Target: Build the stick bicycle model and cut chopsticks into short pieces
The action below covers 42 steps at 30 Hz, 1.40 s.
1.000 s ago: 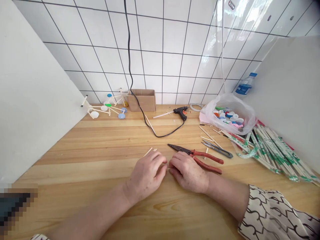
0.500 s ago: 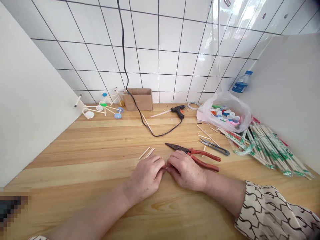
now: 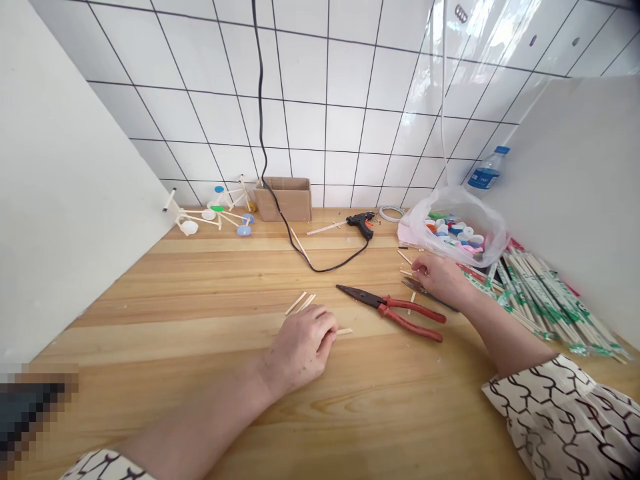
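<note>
My left hand (image 3: 306, 343) is closed in a pinch near the middle of the wooden table. A short wooden stick (image 3: 345, 331) pokes out from its fingertips to the right. Just beyond that hand lie several more cut sticks (image 3: 296, 303). My right hand (image 3: 440, 277) is over at the right, its fingers pressed together above the grey thread snips (image 3: 425, 292) and by some loose sticks (image 3: 406, 258); whether it grips one is hidden. Between the hands, long-nose pliers (image 3: 390, 308) with red handles rest with their jaws pointing left.
At the back are a cardboard box (image 3: 286, 200), a black glue gun (image 3: 361, 224) with its cord and a tape roll (image 3: 391, 213). Stick models (image 3: 215, 215) with bottle-cap wheels stand left. Right are a bag (image 3: 493, 230) of caps, wrapped chopsticks (image 3: 555, 297) and a water bottle (image 3: 487, 170).
My right hand has left my left hand and moved right and away from me, past the pliers to the snips. The stick now shows at my left fingertips. The view has shifted slightly.
</note>
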Available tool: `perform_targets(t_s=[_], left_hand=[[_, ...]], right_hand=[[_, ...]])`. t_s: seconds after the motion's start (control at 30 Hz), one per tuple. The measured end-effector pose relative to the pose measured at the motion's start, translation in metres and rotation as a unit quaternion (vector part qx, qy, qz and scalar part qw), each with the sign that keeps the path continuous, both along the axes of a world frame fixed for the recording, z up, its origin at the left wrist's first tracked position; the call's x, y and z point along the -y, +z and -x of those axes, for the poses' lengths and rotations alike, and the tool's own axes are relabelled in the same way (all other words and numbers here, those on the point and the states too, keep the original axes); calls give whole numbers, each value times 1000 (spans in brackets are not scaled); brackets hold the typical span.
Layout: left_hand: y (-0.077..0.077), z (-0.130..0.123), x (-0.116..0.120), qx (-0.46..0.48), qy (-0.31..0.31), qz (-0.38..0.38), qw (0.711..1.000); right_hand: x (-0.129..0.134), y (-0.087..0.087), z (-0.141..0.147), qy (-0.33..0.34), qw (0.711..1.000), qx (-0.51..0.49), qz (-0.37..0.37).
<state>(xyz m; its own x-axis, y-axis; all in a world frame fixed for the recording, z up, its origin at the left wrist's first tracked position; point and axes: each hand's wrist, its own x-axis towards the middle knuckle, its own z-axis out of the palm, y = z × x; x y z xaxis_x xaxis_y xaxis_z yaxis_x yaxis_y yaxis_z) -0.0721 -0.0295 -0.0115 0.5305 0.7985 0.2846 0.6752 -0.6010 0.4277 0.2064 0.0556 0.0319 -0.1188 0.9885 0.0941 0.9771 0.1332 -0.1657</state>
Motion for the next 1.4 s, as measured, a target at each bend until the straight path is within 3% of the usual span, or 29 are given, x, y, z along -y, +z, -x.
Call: perform_targets(t_s=[0.17,0.37,0.5,0.57,0.6,0.63,0.67,0.7,0.83,1.0,1.13,1.27,1.4], left_hand=[[1,-1,0,6,2,-2,1000],[5,1,0,40,13,3,999],[15,0,1,146,70,21,987],[23,-1,3,211,106,72,969],[26,-3,5,245,121,108,956],[29,-4,6,280,129,148,940],[31,-6,8,314,133,187,921],[33,-7,9,341,134,223,903],[31,-8,8,385,119,291,868],[30,10,-12,384,125,310,861],[35,39,-37,366,177,274,872],[35,54,-49,281,255,296,877],[27,52,-51,148,241,288,915]], right_hand=[[-11,-19,-15,-38,999,-11,21],[-1,-7,2,-32,991,-127,3],[23,-4,34,36,960,-267,71],[39,-7,55,79,830,-508,216],[46,-9,65,84,768,-574,273],[54,-10,75,82,722,-614,308],[61,-12,85,78,694,-638,324],[67,-13,93,74,683,-645,335],[82,-10,113,75,702,-626,331],[84,-9,115,87,769,-582,249],[85,-20,112,115,821,-535,164],[90,-29,112,207,862,-453,95],[94,-33,113,309,872,-379,34]])
